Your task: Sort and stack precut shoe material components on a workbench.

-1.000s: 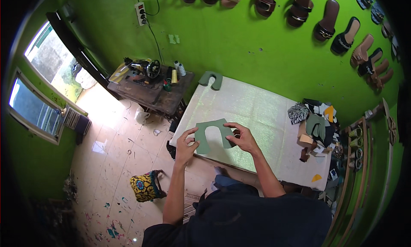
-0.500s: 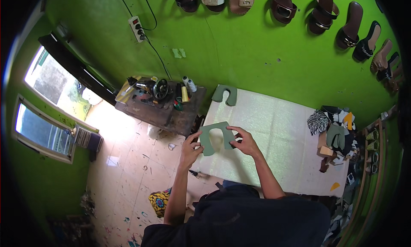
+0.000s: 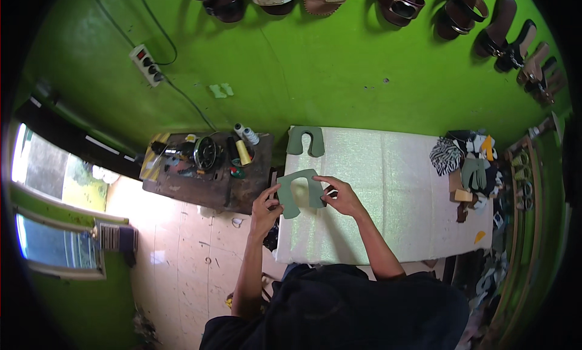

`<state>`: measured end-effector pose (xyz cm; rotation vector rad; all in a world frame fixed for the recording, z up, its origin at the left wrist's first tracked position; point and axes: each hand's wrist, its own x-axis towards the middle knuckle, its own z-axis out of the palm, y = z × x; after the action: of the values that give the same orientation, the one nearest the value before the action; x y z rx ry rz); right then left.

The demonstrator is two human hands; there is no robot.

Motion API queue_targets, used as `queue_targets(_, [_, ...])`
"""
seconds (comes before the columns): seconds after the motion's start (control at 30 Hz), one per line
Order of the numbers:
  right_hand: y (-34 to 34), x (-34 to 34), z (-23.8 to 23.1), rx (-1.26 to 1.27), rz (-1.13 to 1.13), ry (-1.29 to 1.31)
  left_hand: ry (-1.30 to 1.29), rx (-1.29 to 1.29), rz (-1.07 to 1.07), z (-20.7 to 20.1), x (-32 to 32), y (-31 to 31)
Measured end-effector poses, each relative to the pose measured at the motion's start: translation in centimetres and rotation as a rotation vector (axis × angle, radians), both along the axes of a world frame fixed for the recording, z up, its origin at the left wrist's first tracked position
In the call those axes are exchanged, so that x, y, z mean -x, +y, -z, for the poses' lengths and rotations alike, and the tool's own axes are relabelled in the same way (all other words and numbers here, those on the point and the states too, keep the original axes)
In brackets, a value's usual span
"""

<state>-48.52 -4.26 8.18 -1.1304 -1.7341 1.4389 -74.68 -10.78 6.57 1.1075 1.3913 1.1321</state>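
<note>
Between my two hands I hold up a flat green U-shaped piece [image 3: 287,200], its curved end away from me and its gap toward me. It looks like a cut shoe-upper piece, above the left part of the white-covered table. My left hand [image 3: 265,209] pinches its left side between thumb and fingers. On the other side, my right hand [image 3: 341,196] grips the right edge, fingers bent. Beyond it, a stack of similar green U-shaped pieces [image 3: 297,142] lies at the table's far left corner.
White sheeting covers the table [image 3: 388,186]. Scraps and a zebra-patterned bundle [image 3: 445,156] crowd its right end. To the left stands a dark sewing table with a sewing machine [image 3: 205,152] and thread cones [image 3: 245,133]. Sandals [image 3: 400,4] hang on the green wall; a rack [image 3: 522,195] stands far right.
The view has turned, so the table's far edge now looks more level. Both hands keep hold of the green piece, which is in nearly the same place in front of me.
</note>
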Motion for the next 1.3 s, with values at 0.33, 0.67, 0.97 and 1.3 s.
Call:
queue_targets(0.33, [0.8,3.0,2.4,0.076,0.250,-0.037,-0.020,-0.004,0.229,1.9,3.7,7.4])
queue_targets(0.67, [6.1,4.8,4.9,0.034,0.344,-0.090,-0.041,0.030,0.340,5.7,4.8,15.0])
queue_targets(0.97, [14.9,4.8,10.4,-0.083,0.357,-0.131,0.147,-0.063,0.321,10.7,3.9,23.8])
queue_targets(1.3, [20.9,3.7,15.7,-0.064,0.346,-0.182,0.305,-0.015,0.314,14.8,2.7,29.3])
